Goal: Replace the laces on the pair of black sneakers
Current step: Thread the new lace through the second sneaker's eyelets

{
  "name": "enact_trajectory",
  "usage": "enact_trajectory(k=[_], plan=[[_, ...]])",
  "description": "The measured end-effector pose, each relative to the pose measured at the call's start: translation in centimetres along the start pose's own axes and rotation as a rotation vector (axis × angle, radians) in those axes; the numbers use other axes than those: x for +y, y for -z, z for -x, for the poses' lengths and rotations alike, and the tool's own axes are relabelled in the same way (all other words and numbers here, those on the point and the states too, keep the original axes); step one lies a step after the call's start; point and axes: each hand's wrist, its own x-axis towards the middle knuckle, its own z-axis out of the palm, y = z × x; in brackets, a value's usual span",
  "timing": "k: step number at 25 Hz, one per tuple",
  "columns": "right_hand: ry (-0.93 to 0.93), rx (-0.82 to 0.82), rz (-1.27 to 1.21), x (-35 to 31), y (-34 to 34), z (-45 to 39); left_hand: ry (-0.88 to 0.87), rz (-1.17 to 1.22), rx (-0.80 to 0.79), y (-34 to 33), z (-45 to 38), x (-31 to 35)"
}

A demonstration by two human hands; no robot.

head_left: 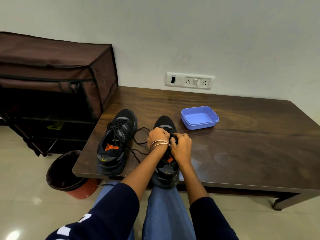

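Black fabric of the right sneaker shows first, just below the wrists: its heel hangs a little over the near edge of the wooden table, and its toe points away toward the wall. So the long axis of the shoe runs straight away from the person, and the eyelets lie in a row directly under the fingers. Both hands meet over the middle of this shoe. The left hand has its fingers curled down on the lace, and the right hand, touching it from the other side, also has the fingers bent and pinching at the same place; which eyelet they work on is hidden under the knuckles. My judgement is that both hands are equally near, and the coming pull goes along the shoe. Slack lace loops out to the left of the fingers, toward the left sneaker, already laced. Beyond the fingers, to the right, stands a blue box.
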Motion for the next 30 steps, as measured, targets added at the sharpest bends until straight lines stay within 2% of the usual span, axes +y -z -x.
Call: enact_trajectory(k=[8,11,15,17,20,22,24,25,26,30], plan=[[0.050,-0.013,-0.028,0.4,-0.2,0.3,0.071,0.324,-0.060,-0.9,-1.2,-1.4],[0.066,0.000,-0.029,0.4,-0.1,0.2,0.029,0.273,-0.092,-0.7,-1.4,-1.5],[0.083,-0.011,-0.031,0.6,-0.2,0.2,-0.024,-0.024,-0.036,-0.8,-0.9,-0.8],[0.076,-0.011,-0.040,0.7,-0.2,0.2,-0.036,-0.030,-0.017,-1.0,-0.8,-0.8],[0.077,-0.041,-0.037,0.6,-0.1,0.4,-0.037,0.082,-0.064,-0.9,-1.2,-1.1],[0.032,-0.108,-0.184,0.8,0.2,0.5,0.015,0.108,-0.080,-0.7,-1.6,-0.9],[-0.127,-0.157,-0.563,0.6,1.0,0.3,0.043,0.119,-0.109,-0.5,-1.8,-0.9],[-0.206,-0.137,-0.650,0.7,1.2,-0.2,0.021,0.108,-0.130,-0.4,-1.8,-0.9],[-0.243,-0.113,-0.635,0.8,1.2,-0.7,-0.020,0.079,-0.157,-0.2,-1.8,-0.9],[-0.211,-0.036,-0.279,-0.2,0.7,-2.8,-0.226,-0.044,-0.327,1.2,-1.7,-1.9]])
